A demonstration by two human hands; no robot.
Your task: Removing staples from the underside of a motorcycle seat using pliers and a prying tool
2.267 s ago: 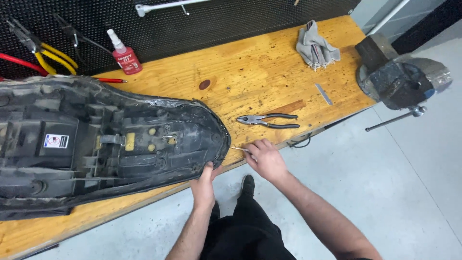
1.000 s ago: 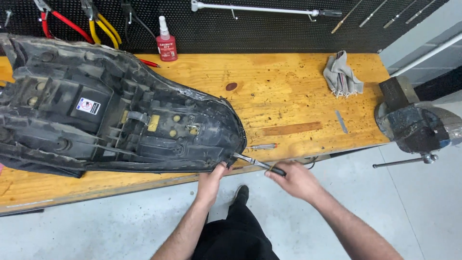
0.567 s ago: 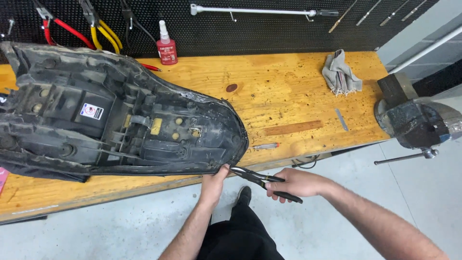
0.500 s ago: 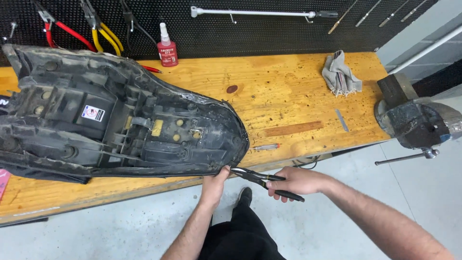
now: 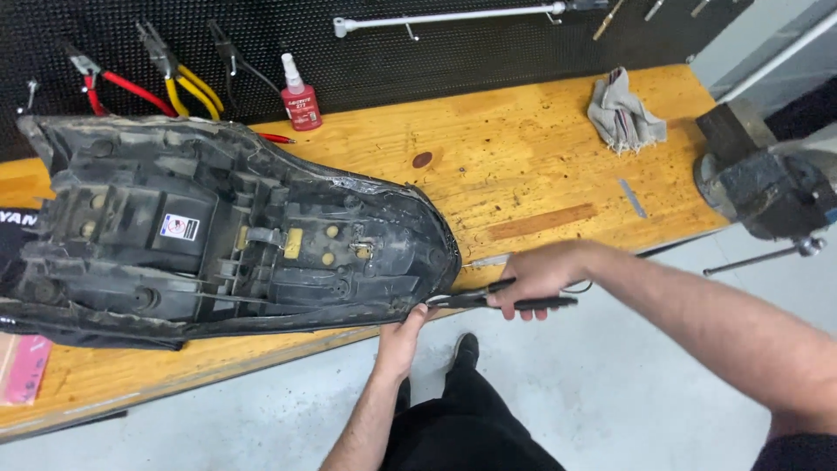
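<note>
At frame centre, our right hand (image 5: 538, 277) squeezes the pliers (image 5: 497, 301) at the seat (image 5: 227, 235) edge on the bench (image 5: 532, 166); our left hand (image 5: 401, 336) pinches that edge. We should bite squarely; brace firmly.

Single head view, looking steeply down, close over workbench (image 5: 540, 166) front edge.

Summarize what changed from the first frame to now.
The right hand picked the pliers off the workbench and brought the jaws to the seat's front edge. The left hand stayed at that edge. The rag and vise are unmoved.
</note>
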